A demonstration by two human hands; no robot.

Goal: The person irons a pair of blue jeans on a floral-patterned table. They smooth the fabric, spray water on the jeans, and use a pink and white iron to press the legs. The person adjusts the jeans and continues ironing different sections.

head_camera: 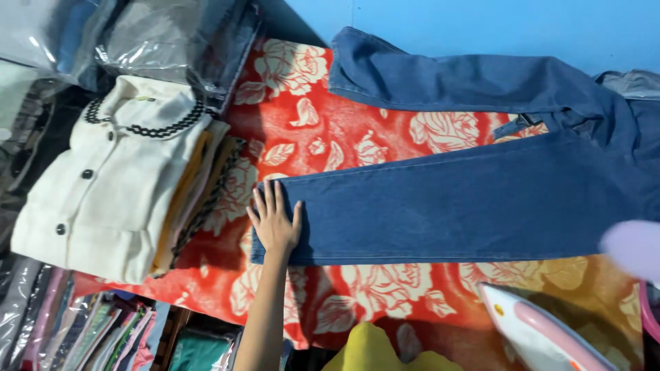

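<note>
My left hand (275,221) lies flat with its fingers spread on the hem end of the near leg of a pair of blue jeans (467,206). The jeans are spread across a red blanket with a cream flower print (309,130), legs pointing left and waist at the right edge. The far leg (454,81) angles away toward the blue wall. A pink and white iron (536,331) rests on the blanket at the bottom right, with no hand on it. A blurred pale lilac shape (636,247) sits at the right edge; I cannot tell what it is. My right hand is not visible.
A stack of folded clothes topped by a cream buttoned garment with black trim (110,175) stands at the left of the blanket. Plastic-wrapped garments (151,34) lie behind it, more packed clothes (103,333) sit below. Yellow fabric (375,350) shows at the bottom edge.
</note>
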